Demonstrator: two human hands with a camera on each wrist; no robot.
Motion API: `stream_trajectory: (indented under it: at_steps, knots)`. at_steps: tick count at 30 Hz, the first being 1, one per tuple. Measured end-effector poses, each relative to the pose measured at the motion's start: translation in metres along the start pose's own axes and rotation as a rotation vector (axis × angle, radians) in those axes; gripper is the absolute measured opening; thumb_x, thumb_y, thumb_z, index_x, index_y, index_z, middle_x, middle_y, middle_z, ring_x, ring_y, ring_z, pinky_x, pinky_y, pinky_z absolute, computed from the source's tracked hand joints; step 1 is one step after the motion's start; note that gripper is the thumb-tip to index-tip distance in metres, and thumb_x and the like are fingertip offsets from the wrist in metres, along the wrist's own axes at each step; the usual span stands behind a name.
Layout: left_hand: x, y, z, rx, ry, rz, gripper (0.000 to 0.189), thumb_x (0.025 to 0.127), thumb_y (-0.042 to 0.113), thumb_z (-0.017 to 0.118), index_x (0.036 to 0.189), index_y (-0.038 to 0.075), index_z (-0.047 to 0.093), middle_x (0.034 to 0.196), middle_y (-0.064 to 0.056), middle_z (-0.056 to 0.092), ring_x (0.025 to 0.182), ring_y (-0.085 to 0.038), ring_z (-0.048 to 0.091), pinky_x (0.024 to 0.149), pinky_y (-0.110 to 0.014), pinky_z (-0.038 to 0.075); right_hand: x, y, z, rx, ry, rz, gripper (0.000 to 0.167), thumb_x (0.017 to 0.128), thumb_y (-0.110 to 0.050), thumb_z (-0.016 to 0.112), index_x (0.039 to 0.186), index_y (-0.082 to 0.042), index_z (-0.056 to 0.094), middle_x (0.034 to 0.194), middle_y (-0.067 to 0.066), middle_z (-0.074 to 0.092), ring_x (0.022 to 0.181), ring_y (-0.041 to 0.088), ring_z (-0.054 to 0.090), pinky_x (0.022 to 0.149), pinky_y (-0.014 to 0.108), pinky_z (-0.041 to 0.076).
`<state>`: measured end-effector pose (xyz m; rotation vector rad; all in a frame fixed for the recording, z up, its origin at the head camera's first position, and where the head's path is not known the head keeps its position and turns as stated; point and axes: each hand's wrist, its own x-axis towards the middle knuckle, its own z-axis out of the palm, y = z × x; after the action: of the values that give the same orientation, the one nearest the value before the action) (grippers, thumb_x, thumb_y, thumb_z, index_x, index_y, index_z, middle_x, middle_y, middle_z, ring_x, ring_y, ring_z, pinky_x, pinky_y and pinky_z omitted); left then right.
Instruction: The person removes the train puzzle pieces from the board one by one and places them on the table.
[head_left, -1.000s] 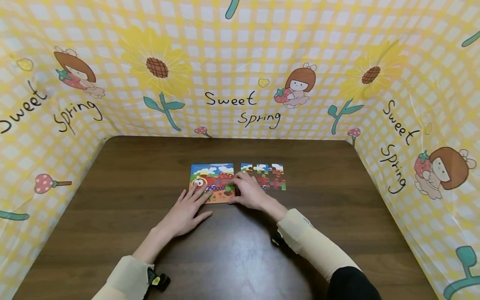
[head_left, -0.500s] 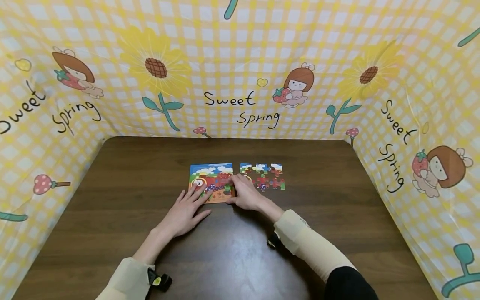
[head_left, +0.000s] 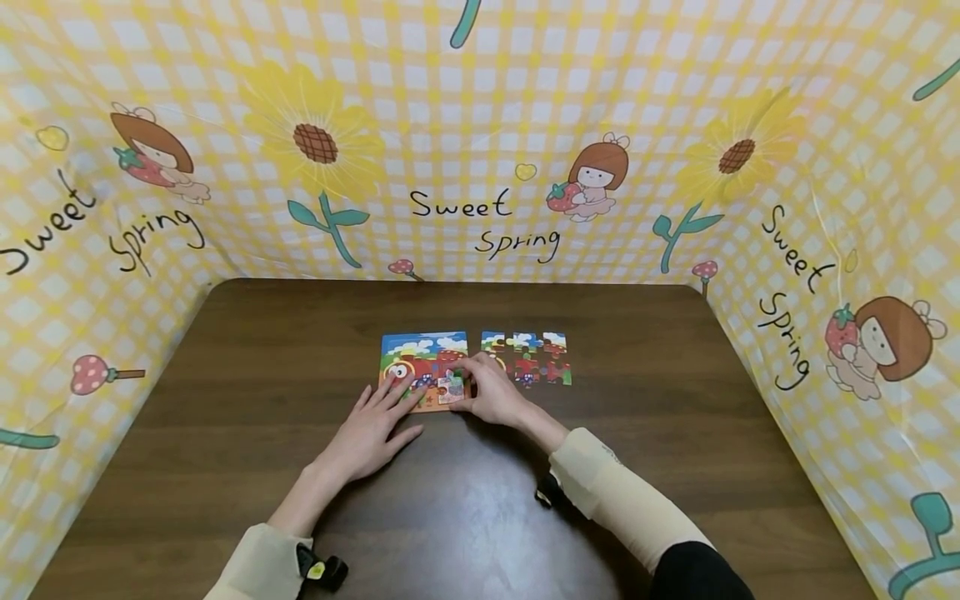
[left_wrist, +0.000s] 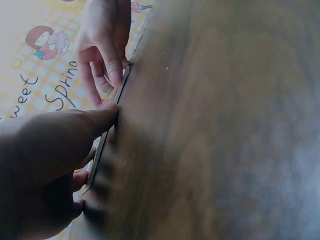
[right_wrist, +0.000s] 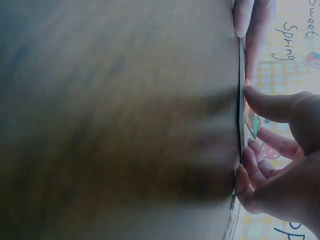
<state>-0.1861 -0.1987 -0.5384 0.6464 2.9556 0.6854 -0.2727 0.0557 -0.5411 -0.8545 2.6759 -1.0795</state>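
A thin picture puzzle [head_left: 422, 342] with a red cartoon train lies flat near the table's middle. My left hand [head_left: 366, 437] rests on its lower left part with fingers spread and fairly straight. At the lower right corner, my right hand [head_left: 491, 393] pinches a puzzle piece [head_left: 451, 389] between thumb and index finger. In the right wrist view this piece [right_wrist: 253, 122] stands tilted up from the puzzle's surface, and the other fingers curl by the puzzle's edge. The left wrist view shows my left thumb [left_wrist: 105, 120] at the puzzle's near edge.
Several puzzle pieces [head_left: 553, 342] lie in loose rows just right of the puzzle, partly hidden by my right hand. The brown table [head_left: 300, 325] is bounded at the back and sides by a yellow checked cloth [head_left: 450, 108].
The corner puzzle piece has come up from the puzzle, tilted in my right hand's pinch; earlier it looked flat in place. My left hand has stayed put.
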Motion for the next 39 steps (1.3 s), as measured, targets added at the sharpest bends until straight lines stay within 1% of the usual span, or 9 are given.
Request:
stream_trajectory:
  at_steps: [4, 7, 10, 20, 24, 26, 31, 33, 39]
  knots:
    - [0.0, 0.0, 0.001, -0.005, -0.007, -0.008, 0.065, 0.11, 0.041, 0.066, 0.168, 0.018, 0.048, 0.179, -0.017, 0.037, 0.168, -0.049, 0.025, 0.131, -0.079, 0.02, 0.003, 0.016, 0.012, -0.01, 0.038, -0.007, 0.062, 0.091, -0.025, 0.093, 0.146, -0.016, 0.069, 0.121, 0.009, 0.066, 0.105, 0.021, 0.06, 0.097, 0.043, 0.051]
    - [0.0, 0.003, -0.001, 0.015, -0.008, -0.009, 0.065, 0.11, 0.039, 0.067, 0.167, 0.016, 0.049, 0.178, -0.018, 0.038, 0.168, -0.05, 0.026, 0.13, -0.079, 0.022, 0.003, 0.019, 0.015, -0.046, 0.049, -0.024, 0.06, 0.091, -0.029, 0.093, 0.146, -0.019, 0.071, 0.121, 0.007, 0.07, 0.108, 0.022, 0.064, 0.101, 0.052, 0.048]
    - [0.0, 0.004, -0.002, 0.026, -0.009, -0.014, 0.065, 0.109, 0.037, 0.068, 0.167, 0.015, 0.049, 0.178, -0.017, 0.038, 0.168, -0.049, 0.026, 0.13, -0.079, 0.023, 0.002, 0.017, 0.015, -0.091, 0.043, -0.051, 0.059, 0.093, -0.034, 0.091, 0.146, -0.02, 0.072, 0.12, 0.003, 0.074, 0.11, 0.022, 0.066, 0.103, 0.054, 0.047]
    - [-0.001, -0.008, 0.009, -0.013, 0.047, 0.037, 0.064, 0.111, 0.048, 0.062, 0.167, 0.02, 0.051, 0.176, -0.018, 0.042, 0.166, -0.052, 0.03, 0.126, -0.082, 0.026, 0.0, 0.02, 0.017, -0.082, 0.0, -0.146, 0.061, 0.094, -0.033, 0.09, 0.148, -0.011, 0.071, 0.113, 0.005, 0.072, 0.099, 0.016, 0.062, 0.093, 0.04, 0.053]
    - [-0.001, -0.003, 0.005, -0.021, 0.038, 0.023, 0.063, 0.109, 0.042, 0.066, 0.166, 0.018, 0.052, 0.177, -0.018, 0.041, 0.166, -0.052, 0.028, 0.127, -0.081, 0.024, -0.007, -0.001, 0.001, -0.03, -0.053, -0.096, 0.058, 0.097, -0.025, 0.088, 0.148, -0.005, 0.069, 0.118, 0.011, 0.071, 0.095, 0.017, 0.064, 0.086, 0.035, 0.057]
    - [0.0, -0.001, 0.003, -0.01, 0.018, 0.01, 0.064, 0.11, 0.039, 0.067, 0.167, 0.017, 0.05, 0.178, -0.017, 0.039, 0.167, -0.051, 0.027, 0.129, -0.08, 0.023, -0.007, 0.001, 0.0, 0.007, -0.047, -0.08, 0.057, 0.096, -0.022, 0.089, 0.147, -0.006, 0.07, 0.117, 0.008, 0.07, 0.092, 0.012, 0.063, 0.081, 0.029, 0.057]
    - [0.002, -0.013, 0.012, -0.019, 0.004, 0.001, 0.066, 0.111, 0.044, 0.064, 0.17, 0.023, 0.046, 0.181, -0.013, 0.035, 0.17, -0.046, 0.022, 0.132, -0.078, 0.019, -0.014, 0.001, -0.008, 0.069, -0.019, -0.04, 0.053, 0.094, -0.019, 0.09, 0.143, -0.007, 0.072, 0.111, 0.005, 0.07, 0.092, 0.011, 0.062, 0.079, 0.021, 0.052]
    - [0.002, -0.014, 0.012, -0.021, 0.017, 0.015, 0.066, 0.11, 0.046, 0.065, 0.17, 0.023, 0.046, 0.18, -0.014, 0.036, 0.169, -0.048, 0.024, 0.13, -0.08, 0.02, -0.022, -0.013, -0.02, 0.089, -0.028, -0.005, 0.052, 0.094, -0.014, 0.09, 0.141, -0.003, 0.073, 0.111, 0.01, 0.071, 0.093, 0.017, 0.064, 0.08, 0.024, 0.053]
    - [-0.001, 0.0, 0.001, 0.0, 0.032, 0.022, 0.065, 0.11, 0.039, 0.066, 0.168, 0.017, 0.048, 0.178, -0.018, 0.037, 0.168, -0.05, 0.026, 0.129, -0.08, 0.023, -0.033, -0.005, -0.035, 0.159, -0.007, 0.033, 0.05, 0.093, -0.013, 0.09, 0.139, -0.003, 0.073, 0.11, 0.011, 0.073, 0.089, 0.013, 0.063, 0.077, 0.023, 0.053]
